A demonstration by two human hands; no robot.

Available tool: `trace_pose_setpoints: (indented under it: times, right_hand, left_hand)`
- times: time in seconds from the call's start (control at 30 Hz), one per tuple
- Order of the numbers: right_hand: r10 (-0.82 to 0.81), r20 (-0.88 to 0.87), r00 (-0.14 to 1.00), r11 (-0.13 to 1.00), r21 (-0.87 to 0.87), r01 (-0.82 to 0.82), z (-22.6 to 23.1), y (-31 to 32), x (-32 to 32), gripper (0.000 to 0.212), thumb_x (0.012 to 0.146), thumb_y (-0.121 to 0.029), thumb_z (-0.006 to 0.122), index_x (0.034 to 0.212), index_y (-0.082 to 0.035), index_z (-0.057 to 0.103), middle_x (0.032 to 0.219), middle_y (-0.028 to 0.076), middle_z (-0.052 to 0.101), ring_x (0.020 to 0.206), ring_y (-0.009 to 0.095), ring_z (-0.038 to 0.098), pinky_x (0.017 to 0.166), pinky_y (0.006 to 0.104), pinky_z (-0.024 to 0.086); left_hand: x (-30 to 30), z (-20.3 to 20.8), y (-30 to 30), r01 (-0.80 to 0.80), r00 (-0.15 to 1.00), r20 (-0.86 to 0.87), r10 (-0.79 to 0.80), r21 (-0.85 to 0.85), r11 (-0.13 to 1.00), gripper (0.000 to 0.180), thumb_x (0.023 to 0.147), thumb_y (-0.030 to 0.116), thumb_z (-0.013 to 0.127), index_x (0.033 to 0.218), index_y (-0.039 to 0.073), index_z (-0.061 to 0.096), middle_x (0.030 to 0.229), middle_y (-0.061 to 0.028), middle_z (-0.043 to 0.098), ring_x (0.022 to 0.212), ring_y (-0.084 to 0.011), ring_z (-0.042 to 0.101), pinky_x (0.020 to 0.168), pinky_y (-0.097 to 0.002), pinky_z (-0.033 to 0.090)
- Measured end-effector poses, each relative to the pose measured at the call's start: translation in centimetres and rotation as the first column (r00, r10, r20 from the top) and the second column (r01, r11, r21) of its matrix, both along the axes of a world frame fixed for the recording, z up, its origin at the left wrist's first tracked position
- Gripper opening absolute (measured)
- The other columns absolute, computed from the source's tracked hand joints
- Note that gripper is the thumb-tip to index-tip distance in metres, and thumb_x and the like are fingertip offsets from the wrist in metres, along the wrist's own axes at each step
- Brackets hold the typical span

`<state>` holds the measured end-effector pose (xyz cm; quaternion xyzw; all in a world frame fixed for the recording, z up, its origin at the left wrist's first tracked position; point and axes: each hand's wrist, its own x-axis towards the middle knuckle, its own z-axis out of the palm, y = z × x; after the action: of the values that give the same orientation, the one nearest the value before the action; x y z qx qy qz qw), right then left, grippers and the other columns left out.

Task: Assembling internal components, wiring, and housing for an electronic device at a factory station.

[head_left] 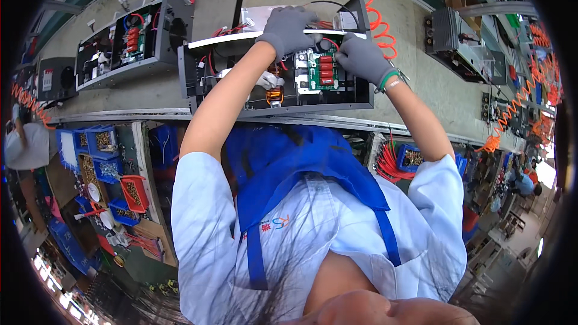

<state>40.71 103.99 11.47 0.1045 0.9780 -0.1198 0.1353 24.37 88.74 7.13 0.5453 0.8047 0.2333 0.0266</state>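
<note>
A black metal chassis (283, 110) lies open in front of me, with a green circuit board (314, 72) carrying red components and a copper-wound coil (274, 95) inside. My left hand (288, 29), in a grey glove, reaches over its far wall with bent fingers; whatever they hold is hidden. On the right, my right hand (364, 60), gloved too, dips in beside the board. Its fingers are drawn together near the far wall, and I cannot make out what is between them. White connectors (267, 79) and loose wires sit left of the board.
A similar open chassis (120, 75) stands to the left, another dark unit (454, 45) to the right. A coiled orange hose (380, 24) hangs close by my right hand. Below the bench edge are blue bins (108, 170), a red bin (133, 194) and red wires (394, 159).
</note>
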Motion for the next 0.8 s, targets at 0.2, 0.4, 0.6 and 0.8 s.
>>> trace_pose_setpoints:
  times: [0.2, 0.4, 0.6, 0.8]
  right_hand:
    - [-0.341, -0.512, 0.789, 0.905, -0.405, 0.128, 1.8, 2.7, 2.3, 0.023, 0.088, -0.024, 0.062, 0.091, -0.003, 0.069, 0.086, 0.013, 0.061, 0.083, 0.029, 0.065, 0.073, 0.0409, 0.050]
    - [-0.488, -0.337, 0.805, 0.828, 0.112, 0.549, -14.0, 11.8, 10.8, 0.070, 0.078, -0.026, 0.069, 0.140, -0.010, 0.040, 0.127, 0.021, 0.049, 0.111, 0.035, 0.053, 0.093, 0.0447, 0.044]
    - [-0.509, -0.415, 0.754, 0.808, 0.070, 0.585, -15.7, 12.0, 9.2, 0.089, 0.074, -0.027, 0.071, 0.148, -0.008, 0.026, 0.137, 0.027, 0.040, 0.127, 0.043, 0.039, 0.105, 0.0482, 0.034]
    - [-0.496, -0.754, 0.430, 0.826, -0.256, 0.503, -8.0, 8.5, 5.6, 0.061, 0.082, -0.023, 0.069, 0.136, -0.005, 0.046, 0.125, 0.020, 0.053, 0.116, 0.031, 0.052, 0.096, 0.0404, 0.043]
  left_hand:
    - [-0.2, 5.2, -14.7, -0.647, 0.743, 0.549, 0.383, 0.443, 0.620, 0.033, 0.084, 0.014, 0.067, 0.114, 0.003, 0.065, 0.114, -0.0089, 0.066, 0.106, -0.0191, 0.061, 0.094, -0.0334, 0.045]
    - [7.4, 1.2, -34.3, -0.963, 0.183, 0.353, 0.918, 0.253, 0.094, 0.031, 0.092, 0.016, 0.060, 0.114, -0.006, 0.063, 0.114, -0.0153, 0.065, 0.104, -0.0229, 0.061, 0.094, -0.0343, 0.045]
    - [15.0, 3.1, -27.1, -0.881, 0.470, 0.267, 0.841, 0.203, 0.428, 0.026, 0.089, 0.017, 0.064, 0.109, 0.001, 0.067, 0.109, -0.0109, 0.067, 0.098, -0.0234, 0.063, 0.090, -0.0351, 0.047]
    - [11.2, 3.2, -11.7, -0.644, 0.765, 0.126, 0.631, 0.135, 0.753, 0.029, 0.081, 0.013, 0.068, 0.109, 0.006, 0.065, 0.101, -0.0118, 0.064, 0.093, -0.0283, 0.061, 0.078, -0.0379, 0.049]
